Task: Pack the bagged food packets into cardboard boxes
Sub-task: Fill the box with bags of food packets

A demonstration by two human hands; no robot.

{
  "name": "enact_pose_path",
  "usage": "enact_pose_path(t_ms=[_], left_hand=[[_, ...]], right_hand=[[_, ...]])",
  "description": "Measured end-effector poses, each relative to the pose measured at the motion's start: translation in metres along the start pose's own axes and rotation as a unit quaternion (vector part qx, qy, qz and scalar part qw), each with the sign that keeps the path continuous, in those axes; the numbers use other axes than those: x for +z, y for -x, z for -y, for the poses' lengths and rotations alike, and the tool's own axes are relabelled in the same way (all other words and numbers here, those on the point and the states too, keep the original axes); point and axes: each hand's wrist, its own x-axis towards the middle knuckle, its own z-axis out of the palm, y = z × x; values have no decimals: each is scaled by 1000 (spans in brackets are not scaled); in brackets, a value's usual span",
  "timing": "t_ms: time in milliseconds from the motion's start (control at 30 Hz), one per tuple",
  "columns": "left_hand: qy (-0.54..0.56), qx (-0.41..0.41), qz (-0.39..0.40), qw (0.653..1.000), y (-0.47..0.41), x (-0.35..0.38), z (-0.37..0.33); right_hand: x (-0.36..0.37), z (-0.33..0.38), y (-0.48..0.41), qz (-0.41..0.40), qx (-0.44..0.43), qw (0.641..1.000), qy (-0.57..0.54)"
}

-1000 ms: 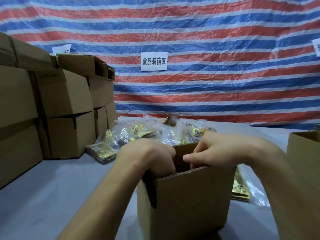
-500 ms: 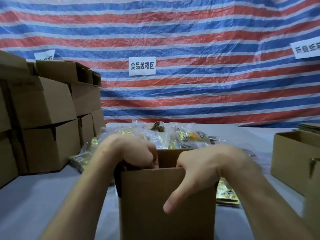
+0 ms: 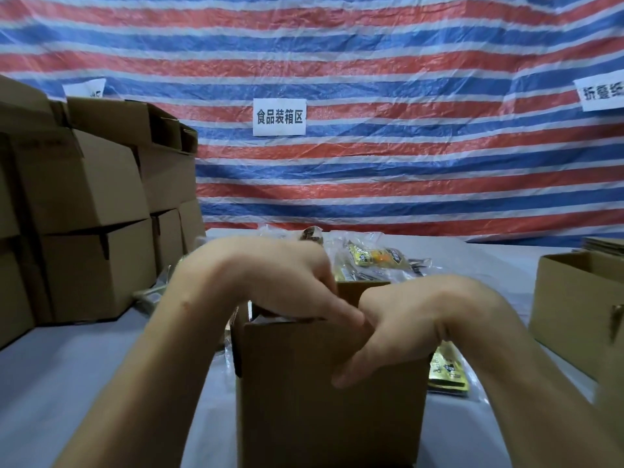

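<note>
Two bare hands meet over the open top of a cardboard box [image 3: 331, 393] at centre foreground. The left hand [image 3: 270, 278] arches over the near rim with its thumb lying along the edge; its fingers bend down inside (what they hold cannot be told). The right hand [image 3: 415, 319] grips the near wall, thumb pressed on the outside face, fingers hidden over the rim. The box stands upright on a grey table [image 3: 67, 383], opening upward, long axis vertical. Bagged food packets [image 3: 371, 258] are heaped just behind it, and one gold packet [image 3: 447, 373] lies flat beside its right side. Closed boxes [image 3: 91, 197] are stacked at left, and an open box [image 3: 580, 309] stands at right, before a striped tarp [image 3: 371, 180].
</note>
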Motion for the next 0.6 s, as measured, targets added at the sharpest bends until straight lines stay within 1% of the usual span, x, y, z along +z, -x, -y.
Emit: enact_pose_path(t_ms=[67, 100, 133, 233, 333, 400, 433, 500, 533, 600], left_hand=[[-46, -67, 16, 997, -1, 2, 4], [-55, -79, 17, 995, -1, 1, 6], [-63, -77, 29, 995, 0, 0, 8], [-82, -56, 108, 989, 5, -3, 8], [-95, -93, 130, 983, -4, 3, 2], [-59, -101, 152, 981, -14, 9, 3], [-36, -100, 159, 982, -18, 10, 5], [0, -88, 166, 982, -22, 10, 11], [15, -82, 170, 982, -22, 10, 13], [31, -78, 169, 982, -23, 11, 15]], right_hand=[[-1, -3, 1, -12, 19, 1000, -1], [-2, -5, 0, -17, 26, 999, -9], [-2, -6, 0, -21, 34, 999, -15], [-3, -8, -2, -21, 37, 999, 10], [-4, -7, -2, -6, 25, 1000, 13], [-6, -8, 1, -5, 18, 1000, -1], [-8, -10, 5, -18, 9, 1000, -7], [-15, -17, 14, -82, -26, 996, -16], [-18, -21, 19, -115, -47, 992, -36], [-26, -34, 29, -164, -79, 977, -115]])
